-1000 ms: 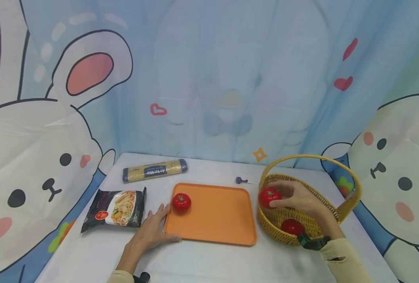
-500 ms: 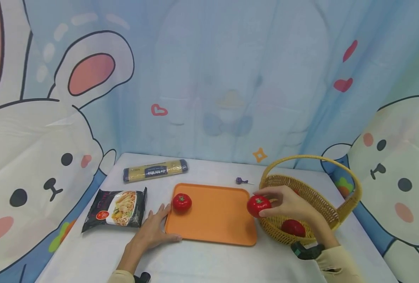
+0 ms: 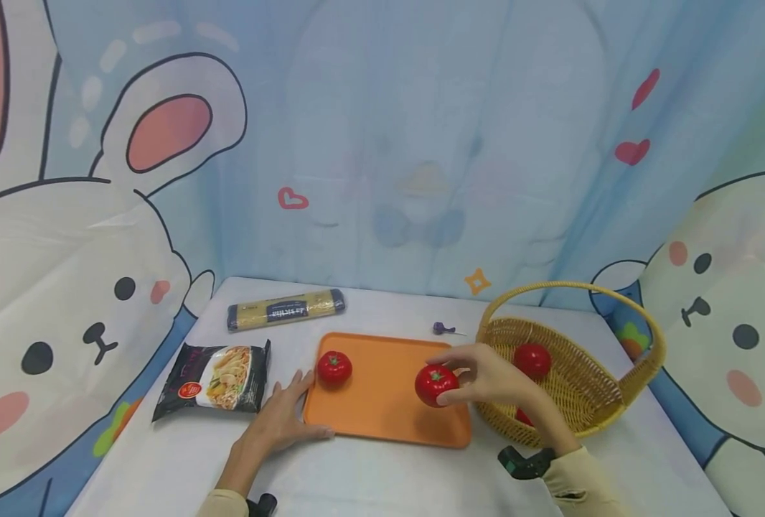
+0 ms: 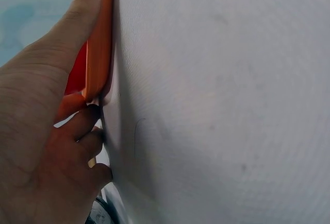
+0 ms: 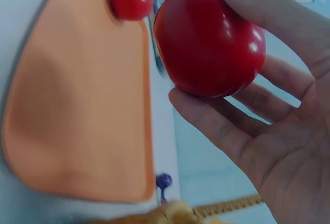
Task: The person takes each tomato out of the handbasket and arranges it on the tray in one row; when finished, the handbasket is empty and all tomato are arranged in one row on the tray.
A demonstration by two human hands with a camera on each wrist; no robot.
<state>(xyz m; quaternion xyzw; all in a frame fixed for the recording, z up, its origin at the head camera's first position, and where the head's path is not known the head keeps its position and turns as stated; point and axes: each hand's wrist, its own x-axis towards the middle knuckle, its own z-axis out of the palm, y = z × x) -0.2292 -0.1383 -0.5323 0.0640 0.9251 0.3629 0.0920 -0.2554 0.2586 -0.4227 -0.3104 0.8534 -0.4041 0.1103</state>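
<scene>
My right hand (image 3: pixel 486 375) pinches a glossy red tomato (image 3: pixel 435 386) between thumb and fingers, over the right part of an orange tray (image 3: pixel 382 413). In the right wrist view the held tomato (image 5: pixel 209 38) hangs above the tray with its lower side bare. A second tomato (image 3: pixel 334 369) rests at the tray's left end. My left hand (image 3: pixel 279 416) lies at the tray's front left corner, fingers spread; in the left wrist view the thumb (image 4: pixel 77 18) lies along the tray's edge. The wicker basket (image 3: pixel 576 373) at right holds two more tomatoes (image 3: pixel 532 361), one mostly hidden by the right arm.
A black noodle packet (image 3: pixel 217 379) lies left of the tray, and a spaghetti pack (image 3: pixel 285 310) behind it. Behind the tray's right end is a small purple lollipop (image 3: pixel 440 328). The basket's tall handle (image 3: pixel 570 286) arches over it. A printed curtain (image 3: pixel 382 143) hangs behind the table.
My right hand has carried the tomato leftward out of the basket to above the tray, uncovering another tomato in the basket. The left hand has stayed at the tray's corner.
</scene>
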